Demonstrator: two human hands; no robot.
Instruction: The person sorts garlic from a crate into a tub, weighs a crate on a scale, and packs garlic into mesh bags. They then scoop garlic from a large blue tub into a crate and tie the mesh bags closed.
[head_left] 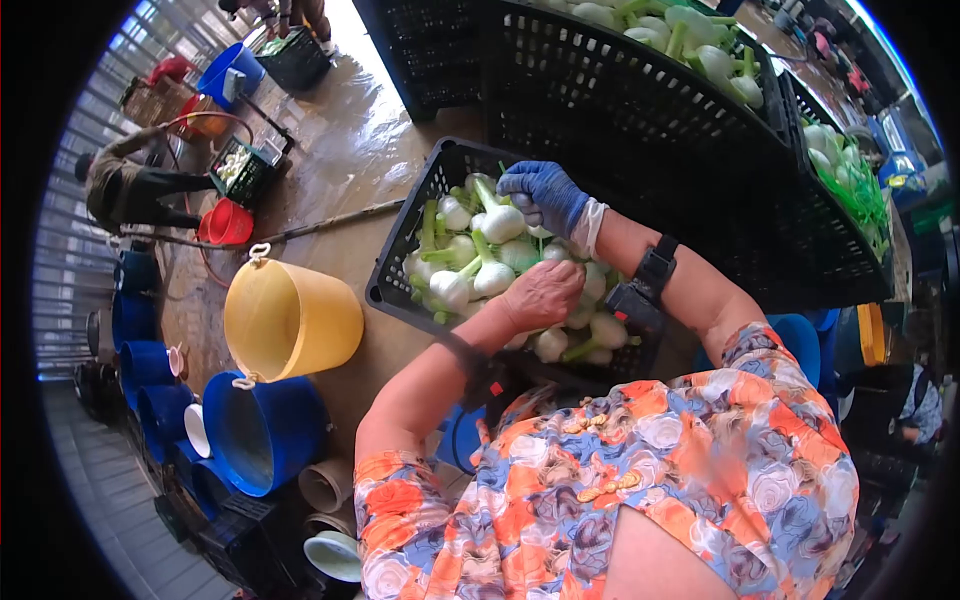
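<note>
A black perforated crate [397, 250] in front of me holds many white bulbs with cut green stems, which look like fresh garlic [492, 272]. My left hand [545, 296], bare, rests low over the bulbs with its fingers curled inward; what they grip is hidden. Above it and to the right, my right hand [545, 197] wears a blue glove over a pale cuff. Its fingers are closed near the crate's far side, and a thin green bit shows beside them. I cannot make out what it holds.
Stacked black crates [620, 110] with more bulbs rise at the upper right. A yellow tub [290, 320] and blue tubs [262, 435] stand at left. Farther off, a person [135, 185] bends near a red bucket [226, 222]. A hose or pole crosses the wet floor [345, 130].
</note>
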